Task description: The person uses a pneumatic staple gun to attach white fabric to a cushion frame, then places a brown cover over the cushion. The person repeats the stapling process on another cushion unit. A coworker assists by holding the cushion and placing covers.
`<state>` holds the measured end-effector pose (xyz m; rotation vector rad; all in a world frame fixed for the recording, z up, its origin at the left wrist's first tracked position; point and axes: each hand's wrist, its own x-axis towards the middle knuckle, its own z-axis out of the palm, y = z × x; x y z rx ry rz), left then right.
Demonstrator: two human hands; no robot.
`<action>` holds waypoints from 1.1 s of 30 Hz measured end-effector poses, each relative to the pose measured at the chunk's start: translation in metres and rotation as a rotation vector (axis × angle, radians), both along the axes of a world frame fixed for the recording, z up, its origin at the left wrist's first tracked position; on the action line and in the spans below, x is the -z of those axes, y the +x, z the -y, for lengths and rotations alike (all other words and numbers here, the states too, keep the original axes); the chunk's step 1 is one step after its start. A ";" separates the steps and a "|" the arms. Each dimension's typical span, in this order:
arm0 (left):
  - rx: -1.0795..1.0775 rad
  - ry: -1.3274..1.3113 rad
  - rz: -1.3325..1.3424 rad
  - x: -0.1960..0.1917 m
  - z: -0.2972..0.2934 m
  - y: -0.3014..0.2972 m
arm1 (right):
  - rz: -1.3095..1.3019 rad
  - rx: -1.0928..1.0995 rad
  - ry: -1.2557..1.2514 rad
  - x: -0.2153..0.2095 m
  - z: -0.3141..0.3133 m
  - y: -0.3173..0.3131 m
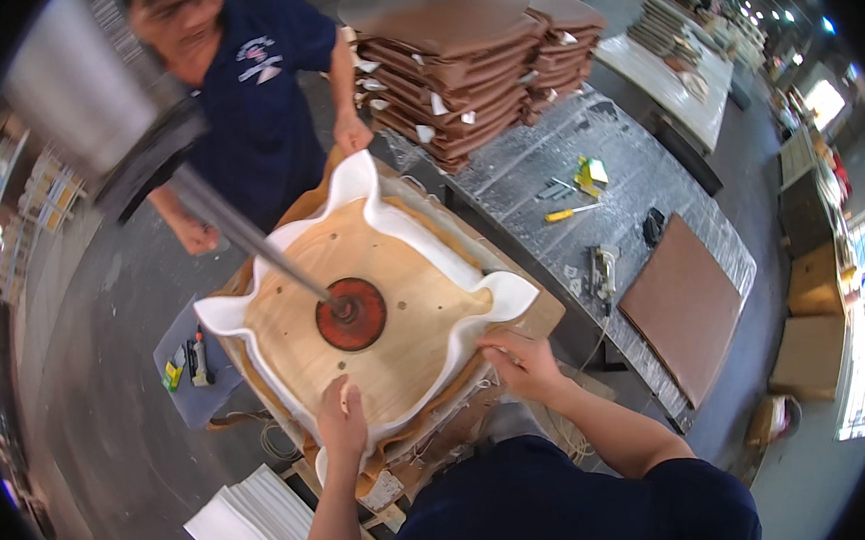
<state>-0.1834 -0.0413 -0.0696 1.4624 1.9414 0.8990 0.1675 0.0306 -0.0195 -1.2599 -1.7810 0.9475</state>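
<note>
A square light-wood board [403, 272] lies in front of me, with small holes in it. White foam padding [420, 238] wraps up round its edges and sticks out at the corners. A brown cover [243, 283] lies under the foam, its edges showing around it. A round red pad [341, 329] on a metal rod [255, 244] presses on the board's middle. My left hand [343, 422] is over the board's near edge, fingers stretched out and close together. My right hand [521, 364] is closed beside the near right corner; what its fingertips pinch is unclear.
Across the board stands a person, one hand [351, 133] at the far corner. To the right, a plastic-covered table [570, 230] bears stacked brown cushions [454, 78], a yellow-handled screwdriver [571, 213], a staple gun [603, 276] and a brown panel [683, 308]. White sheets [255, 528] are stacked at lower left.
</note>
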 end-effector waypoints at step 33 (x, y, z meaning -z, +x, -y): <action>0.202 -0.246 -0.547 -0.091 -0.020 0.267 | 0.107 0.883 -0.608 0.359 -0.224 0.445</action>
